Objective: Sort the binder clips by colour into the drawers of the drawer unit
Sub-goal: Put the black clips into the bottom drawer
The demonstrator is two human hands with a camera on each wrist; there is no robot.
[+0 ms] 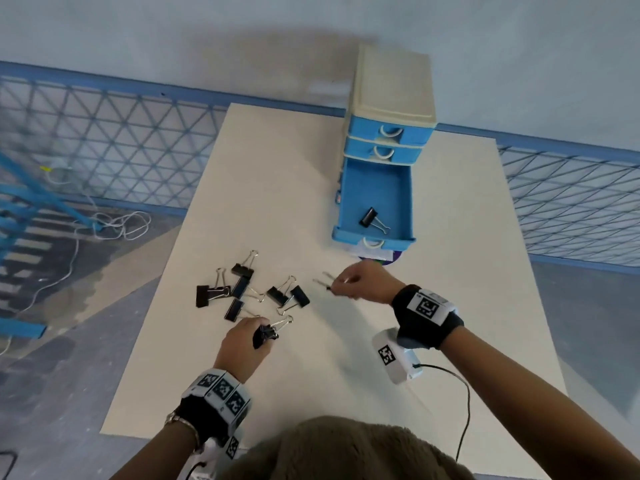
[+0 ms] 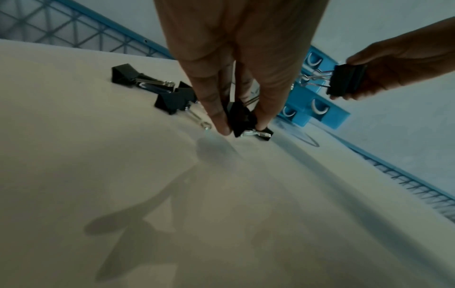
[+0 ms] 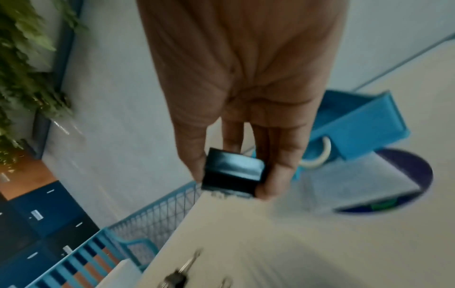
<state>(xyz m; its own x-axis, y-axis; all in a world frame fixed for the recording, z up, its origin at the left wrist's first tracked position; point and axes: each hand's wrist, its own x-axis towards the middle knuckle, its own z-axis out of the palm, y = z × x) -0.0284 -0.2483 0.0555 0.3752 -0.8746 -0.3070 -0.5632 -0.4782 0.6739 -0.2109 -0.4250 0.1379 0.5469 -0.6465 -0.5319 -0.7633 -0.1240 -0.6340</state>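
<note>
Head view shows your right hand (image 1: 360, 284) pinching a black clip (image 3: 232, 172), your left hand (image 1: 242, 341) pinching another clip (image 2: 242, 118) on the table (image 1: 381, 358). Release short of the open drawer (image 1: 407, 202), far right, and it could skitter off.

One clip (image 1: 372, 218) lay in the drawer unit's (image 1: 388, 109) open bottom drawer (image 1: 375, 188); loose clips (image 1: 249, 292) lay left-front of it on the tabletop (image 1: 270, 188).

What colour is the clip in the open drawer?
Black, with silver wire handles. The clip in the open drawer shows best in the head view.

We are seeing glossy black binder clips (image 1: 239, 292) with shiny wire handles, a matt pale surface (image 1: 433, 306), and a smooth plastic drawer unit (image 1: 388, 133).
</note>
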